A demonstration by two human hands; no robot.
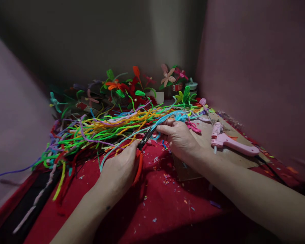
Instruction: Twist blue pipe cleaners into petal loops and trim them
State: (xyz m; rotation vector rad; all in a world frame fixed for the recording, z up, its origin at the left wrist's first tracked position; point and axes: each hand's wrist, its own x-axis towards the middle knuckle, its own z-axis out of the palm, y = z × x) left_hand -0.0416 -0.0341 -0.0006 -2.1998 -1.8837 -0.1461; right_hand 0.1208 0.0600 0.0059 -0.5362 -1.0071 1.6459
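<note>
My left hand [122,166] is closed around scissors [146,138] with orange-red handles and dark blades. The blades point up and right, their tips close to the fingers of my right hand [180,137]. That hand pinches a bundle of light blue pipe cleaners [167,117]; its fingertips are partly hidden. One long light blue strand runs from the bundle down left, behind my left hand. Just behind both hands spreads a large loose pile of pipe cleaners [112,127] in green, orange, purple and other colours.
A pink glue gun [234,145] lies on a cardboard sheet [190,169] at the right, its black cord [271,169] trailing right. Fuzzy pipe-cleaner flowers [167,78] and a lidded jar [191,84] stand at the back. Small clippings dot the red cloth [162,210]. Walls enclose the sides.
</note>
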